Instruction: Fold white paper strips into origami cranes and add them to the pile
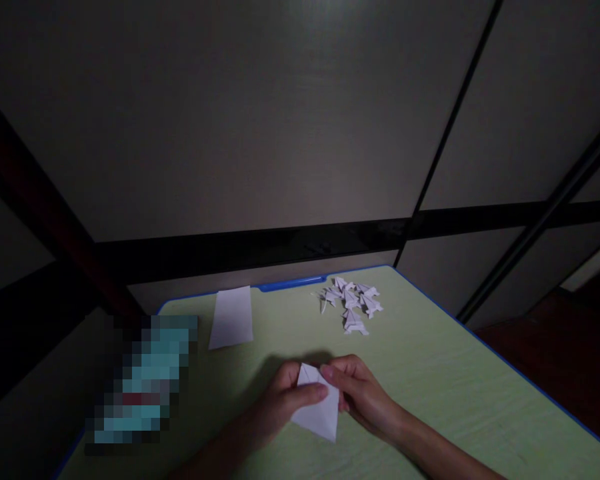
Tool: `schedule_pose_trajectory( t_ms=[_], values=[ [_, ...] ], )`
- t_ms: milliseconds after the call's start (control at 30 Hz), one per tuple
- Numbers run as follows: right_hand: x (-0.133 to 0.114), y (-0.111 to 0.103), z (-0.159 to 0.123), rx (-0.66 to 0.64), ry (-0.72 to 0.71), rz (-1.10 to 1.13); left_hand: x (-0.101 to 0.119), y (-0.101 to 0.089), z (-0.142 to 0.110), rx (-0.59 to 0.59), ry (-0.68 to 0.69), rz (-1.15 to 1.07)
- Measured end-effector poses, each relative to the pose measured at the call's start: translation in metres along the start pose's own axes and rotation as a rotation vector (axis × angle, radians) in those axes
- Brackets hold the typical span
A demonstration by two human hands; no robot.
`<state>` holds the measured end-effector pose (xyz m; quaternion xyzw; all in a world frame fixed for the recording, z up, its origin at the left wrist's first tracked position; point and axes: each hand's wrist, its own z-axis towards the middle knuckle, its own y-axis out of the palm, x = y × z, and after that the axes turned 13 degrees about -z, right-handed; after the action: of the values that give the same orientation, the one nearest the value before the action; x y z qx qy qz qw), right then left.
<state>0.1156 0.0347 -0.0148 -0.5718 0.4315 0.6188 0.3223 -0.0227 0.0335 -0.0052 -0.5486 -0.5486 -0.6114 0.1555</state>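
My left hand (285, 397) and my right hand (360, 393) meet over a light green table (430, 373). Between them they pinch a partly folded white paper (320, 413), its pointed end hanging toward me. The fingers of both hands are closed on its upper edge. The paper is lifted slightly off the tabletop.
A pile of several small folded white paper figures (353, 303) lies at the far side of the table. A flat stack of white paper sheets (231, 317) sits to the far left. A blurred-out patch (140, 380) covers the table's left edge. Dark wall panels stand behind.
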Motion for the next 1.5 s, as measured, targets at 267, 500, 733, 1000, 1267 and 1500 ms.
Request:
schedule_pose_trajectory(
  t_ms=[267,500,733,1000,1267,1500],
  values=[
    [-0.001,0.006,-0.005,-0.037,-0.054,0.179,0.007,-0.001,0.001,-0.205,-0.016,-0.014],
    [-0.004,0.002,-0.001,-0.040,0.015,0.131,0.004,0.002,0.000,-0.089,0.016,0.013],
    [-0.013,-0.006,-0.004,-0.103,0.010,-0.261,0.003,0.005,0.001,-0.131,0.039,0.216],
    [-0.014,-0.007,-0.006,-0.150,-0.025,-0.396,0.005,0.004,0.001,-0.162,0.027,0.197],
    [-0.013,-0.003,-0.009,-0.098,-0.147,-0.457,0.000,0.004,0.001,0.079,-0.019,0.104],
    [-0.015,-0.002,-0.010,-0.095,-0.186,-0.547,0.002,0.002,0.000,0.023,0.002,0.126]
  ],
)
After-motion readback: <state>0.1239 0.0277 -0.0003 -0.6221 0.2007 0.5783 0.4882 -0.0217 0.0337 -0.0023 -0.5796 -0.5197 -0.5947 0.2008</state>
